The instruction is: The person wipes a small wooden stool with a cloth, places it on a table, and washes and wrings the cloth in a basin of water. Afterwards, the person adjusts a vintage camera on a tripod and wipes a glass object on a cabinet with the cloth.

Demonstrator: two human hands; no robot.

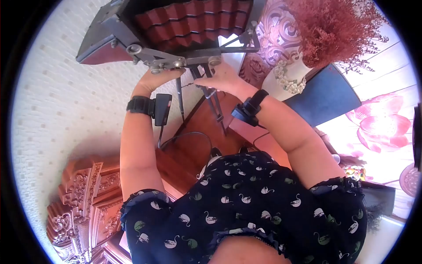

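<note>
A vintage bellows camera [193, 22] with a dark frame and pleated red bellows fills the top of the view. Thin dark tripod legs [215, 108] run down from its base. My left hand [159, 79] grips the underside of the base on the left, its fingertips partly hidden by the metal fittings. On the right, my right hand [223, 78] holds the base where the tripod joins it, thumb toward the legs and the other fingers mostly hidden. Both wrists wear black straps with small devices.
A white vase [283, 81] with dried reddish flowers [332, 31] stands close on the right, beside a dark blue panel [323, 97]. Carved wooden furniture [94, 193] is at lower left, against a pale patterned wall [57, 101]. A cable [189, 133] loops below my left wrist.
</note>
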